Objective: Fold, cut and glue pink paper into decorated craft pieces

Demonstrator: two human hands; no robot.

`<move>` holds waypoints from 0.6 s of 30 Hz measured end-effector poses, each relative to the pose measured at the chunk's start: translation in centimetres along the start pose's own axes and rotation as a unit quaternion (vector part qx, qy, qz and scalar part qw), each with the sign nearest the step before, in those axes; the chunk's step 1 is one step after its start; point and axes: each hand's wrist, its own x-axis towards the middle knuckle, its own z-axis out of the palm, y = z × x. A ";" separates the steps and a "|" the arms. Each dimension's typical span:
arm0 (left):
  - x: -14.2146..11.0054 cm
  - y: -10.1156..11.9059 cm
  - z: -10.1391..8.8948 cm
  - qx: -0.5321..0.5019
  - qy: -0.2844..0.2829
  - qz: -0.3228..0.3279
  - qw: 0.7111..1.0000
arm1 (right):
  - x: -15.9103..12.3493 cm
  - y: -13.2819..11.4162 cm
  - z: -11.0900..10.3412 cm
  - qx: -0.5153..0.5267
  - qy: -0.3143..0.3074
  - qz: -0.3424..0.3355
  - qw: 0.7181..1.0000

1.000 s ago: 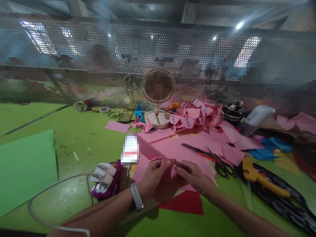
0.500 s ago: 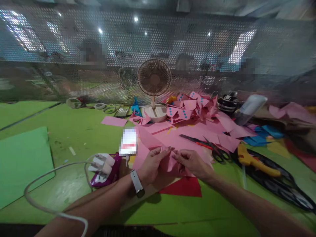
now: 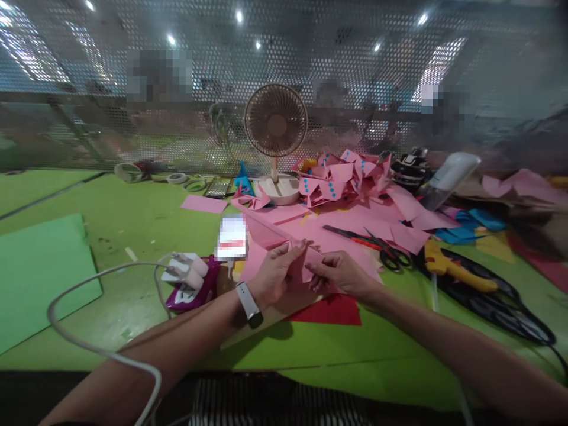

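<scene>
In the head view, the left hand [image 3: 276, 273] and the right hand [image 3: 344, 272] face each other with fingers drawn narrow, pinching a folded piece of pink paper [image 3: 313, 258] between them, above the pink sheets at the middle of the table. Half a second ago the fingertips were about level; now the right ones sit a little below the left thumb. The view has tipped downward, bringing the table's near edge in.

The table [image 3: 146, 222] is green and scattered with scraps. A red sheet [image 3: 331, 310] lies just in front of the hands, scissors [image 3: 393, 255] and a yellow glue gun [image 3: 457, 269] to their right. A fan [image 3: 276, 124] stands before a perforated panel [image 3: 195, 47], beside a pile of pink folded pieces [image 3: 344, 177]; blurred figures show through the panel.

A tilted, partly clear container [image 3: 455, 171] is at the right; its contents are too blurred to tell.
</scene>
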 end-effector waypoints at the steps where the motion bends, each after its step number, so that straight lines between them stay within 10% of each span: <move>1: 0.0 0.0 0.0 -0.003 0.007 -0.001 1.000 | 0.1 0.1 0.0 0.004 -0.001 0.000 1.000; 11: 0.5 0.4 -0.5 0.013 0.005 0.021 1.000 | -0.5 0.1 -0.2 -0.076 -0.003 0.020 0.997; 18: 0.3 0.7 -0.8 0.092 -0.028 0.001 0.995 | -0.8 -1.8 -1.3 -0.154 0.010 -0.090 0.984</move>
